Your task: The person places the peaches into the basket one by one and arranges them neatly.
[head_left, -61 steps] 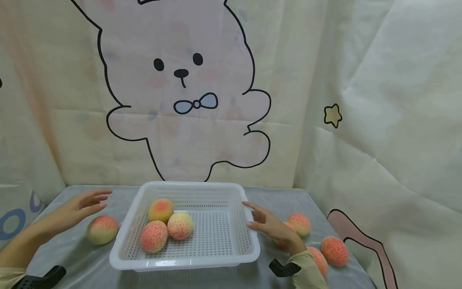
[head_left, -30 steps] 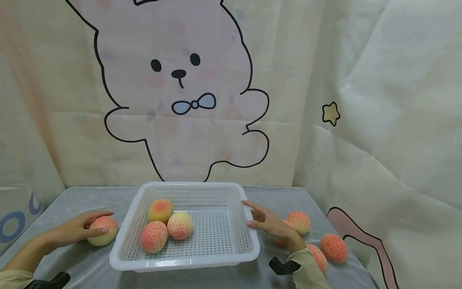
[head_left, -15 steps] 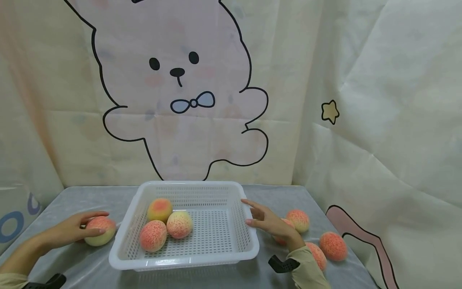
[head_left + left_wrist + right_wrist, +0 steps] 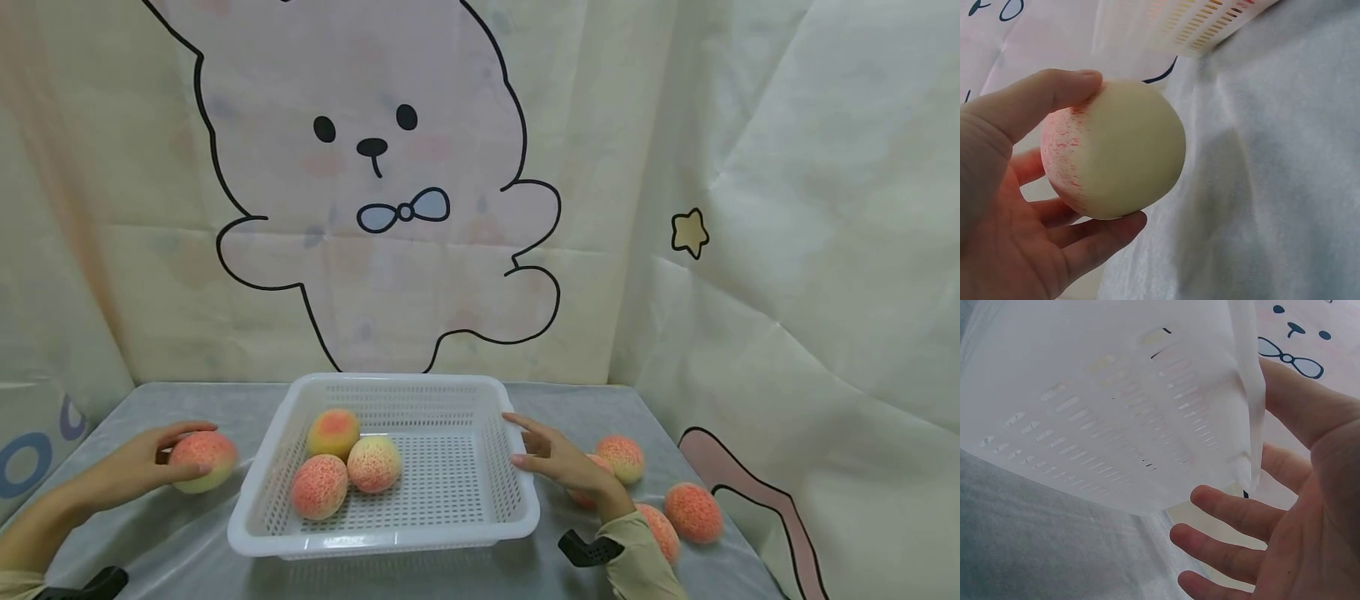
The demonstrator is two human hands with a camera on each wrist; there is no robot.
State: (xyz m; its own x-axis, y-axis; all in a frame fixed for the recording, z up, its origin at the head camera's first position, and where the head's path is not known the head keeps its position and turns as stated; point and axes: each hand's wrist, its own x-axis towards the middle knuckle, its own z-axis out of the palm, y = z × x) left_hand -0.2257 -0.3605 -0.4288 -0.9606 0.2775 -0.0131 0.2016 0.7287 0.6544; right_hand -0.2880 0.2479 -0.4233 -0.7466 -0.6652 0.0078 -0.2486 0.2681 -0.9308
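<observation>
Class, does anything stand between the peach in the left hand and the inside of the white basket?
Only the raised left side of the white basket stands in the way of the peach; nothing else visible does.

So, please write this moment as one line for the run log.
left hand: holds peach, left of basket | right hand: touches basket's right rim | in basket: three peaches | on table, right: four peaches
</observation>
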